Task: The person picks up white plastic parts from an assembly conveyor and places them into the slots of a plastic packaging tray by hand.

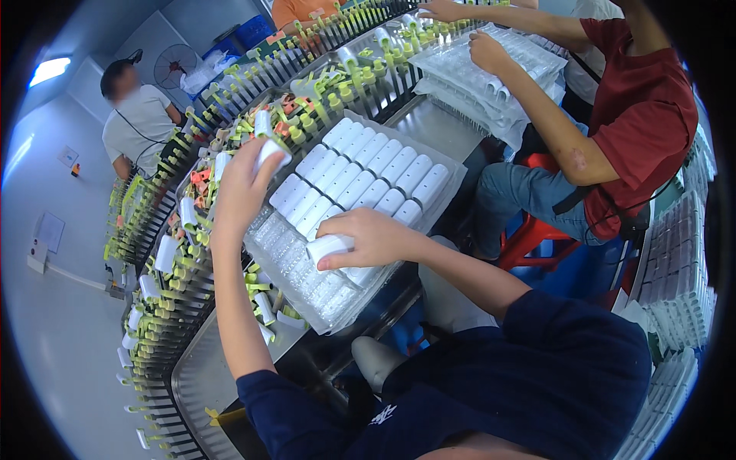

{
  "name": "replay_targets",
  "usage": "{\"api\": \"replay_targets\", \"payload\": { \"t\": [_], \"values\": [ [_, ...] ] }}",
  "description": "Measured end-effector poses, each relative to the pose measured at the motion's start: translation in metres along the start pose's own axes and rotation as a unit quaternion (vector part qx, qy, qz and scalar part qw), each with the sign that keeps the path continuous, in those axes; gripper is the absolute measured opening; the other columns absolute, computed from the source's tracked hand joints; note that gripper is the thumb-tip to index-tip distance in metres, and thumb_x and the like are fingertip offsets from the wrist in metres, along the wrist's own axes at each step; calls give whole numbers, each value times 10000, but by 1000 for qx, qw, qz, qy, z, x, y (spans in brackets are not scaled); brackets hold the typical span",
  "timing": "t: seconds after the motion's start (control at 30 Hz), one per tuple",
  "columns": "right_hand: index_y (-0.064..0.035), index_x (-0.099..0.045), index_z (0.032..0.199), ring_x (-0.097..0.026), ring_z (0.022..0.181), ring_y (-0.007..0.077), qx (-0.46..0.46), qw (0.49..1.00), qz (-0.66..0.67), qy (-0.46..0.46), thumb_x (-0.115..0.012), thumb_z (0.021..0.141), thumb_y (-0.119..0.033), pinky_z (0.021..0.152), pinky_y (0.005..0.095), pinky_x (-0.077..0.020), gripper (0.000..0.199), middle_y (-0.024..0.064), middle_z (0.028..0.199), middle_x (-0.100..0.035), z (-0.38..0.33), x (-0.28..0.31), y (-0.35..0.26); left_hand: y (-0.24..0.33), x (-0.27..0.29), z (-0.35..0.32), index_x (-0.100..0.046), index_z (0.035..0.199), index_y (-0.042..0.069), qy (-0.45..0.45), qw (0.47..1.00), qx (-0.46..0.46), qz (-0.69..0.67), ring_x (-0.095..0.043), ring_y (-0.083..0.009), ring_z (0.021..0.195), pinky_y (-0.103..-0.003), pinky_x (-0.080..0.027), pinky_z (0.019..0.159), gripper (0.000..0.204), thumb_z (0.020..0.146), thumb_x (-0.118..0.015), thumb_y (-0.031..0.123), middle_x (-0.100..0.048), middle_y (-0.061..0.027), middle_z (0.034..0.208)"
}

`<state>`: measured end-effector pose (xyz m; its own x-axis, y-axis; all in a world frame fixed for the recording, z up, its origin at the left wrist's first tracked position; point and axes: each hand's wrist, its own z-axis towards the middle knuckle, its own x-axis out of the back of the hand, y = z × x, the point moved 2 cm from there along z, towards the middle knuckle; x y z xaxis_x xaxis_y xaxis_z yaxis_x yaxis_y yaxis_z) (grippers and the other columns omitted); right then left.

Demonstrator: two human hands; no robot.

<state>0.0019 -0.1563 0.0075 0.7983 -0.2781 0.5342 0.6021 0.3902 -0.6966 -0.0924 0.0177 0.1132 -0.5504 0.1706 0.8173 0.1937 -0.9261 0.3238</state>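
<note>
My left hand is raised beside the rack, its thumb and fingers closed around a white plastic casing. Low over the near part of a clear plastic tray, my right hand grips another white casing between thumb and fingers. Rows of white rounded casings fill the tray's far part, and its near left pockets hold none. My right hand hides some of the near right pockets. The tray rests at a slant in front of me, partly over the metal work surface.
A curved line of black slats with yellow-green holders runs along my left and ahead. Loose green and orange holders lie behind the tray. At the right, a co-worker in a red shirt reaches over stacked clear trays. More trays stand far right.
</note>
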Motion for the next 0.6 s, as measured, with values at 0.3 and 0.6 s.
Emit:
{"api": "replay_targets", "payload": {
  "t": [0.3,0.6],
  "values": [
    [-23,-645,982,-655,807,365,-3,1000,-4,-11,-703,833,-455,716,403,-501,461,177,865,-666,1,-2,0,-66,-31,79,-615,1159,102,72,974,-164,141,-568,-309,1088,-417,-447,918,302,863,-649,154,-643,-97,1129],
    [-22,-632,916,-627,768,383,-2,1000,27,-9,-672,839,-516,689,431,-480,501,185,788,-633,0,-1,4,-87,-48,66,-578,1159,94,-25,983,15,179,-550,-341,1014,-441,-447,896,376,870,-666,318,-619,-136,1036]
  ]
}}
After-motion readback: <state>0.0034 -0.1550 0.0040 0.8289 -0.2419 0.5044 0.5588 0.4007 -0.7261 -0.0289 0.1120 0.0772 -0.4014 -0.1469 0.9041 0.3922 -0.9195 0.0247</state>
